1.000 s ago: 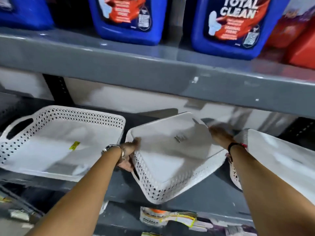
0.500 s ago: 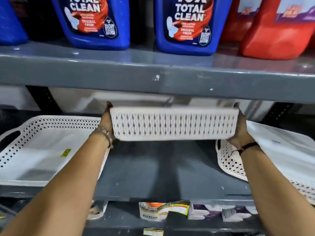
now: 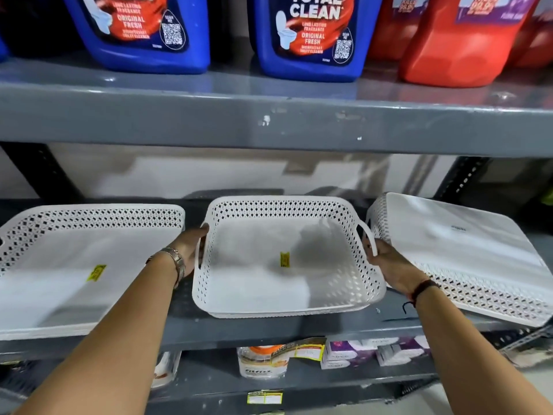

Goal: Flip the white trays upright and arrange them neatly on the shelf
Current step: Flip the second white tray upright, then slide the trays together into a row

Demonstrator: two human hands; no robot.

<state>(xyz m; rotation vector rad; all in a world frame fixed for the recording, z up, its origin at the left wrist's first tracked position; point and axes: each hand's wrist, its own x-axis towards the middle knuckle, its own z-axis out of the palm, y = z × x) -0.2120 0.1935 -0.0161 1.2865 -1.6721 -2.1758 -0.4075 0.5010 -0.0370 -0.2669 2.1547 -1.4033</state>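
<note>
Three white perforated trays sit on the grey middle shelf (image 3: 269, 327). The middle tray (image 3: 248, 283) is upright, open side up, with a yellow sticker inside. My left hand (image 3: 191, 250) grips its left handle and my right hand (image 3: 386, 262) grips its right handle. The left tray (image 3: 59, 289) is also upright, with a yellow sticker on its floor. Its near edge hangs over the shelf front. The right tray (image 3: 466, 253) lies upside down, its flat bottom facing up, close to my right hand.
The upper shelf beam (image 3: 269, 124) hangs low over the trays and carries blue cleaner jugs (image 3: 311, 37) and red jugs (image 3: 460, 46). Dark shelf posts (image 3: 39, 172) stand at the back corners. Small packaged goods (image 3: 266, 360) lie on the shelf below.
The middle tray went from upside down, through standing on edge in the air, to open side up on the shelf. Both hands kept hold of its ends.
</note>
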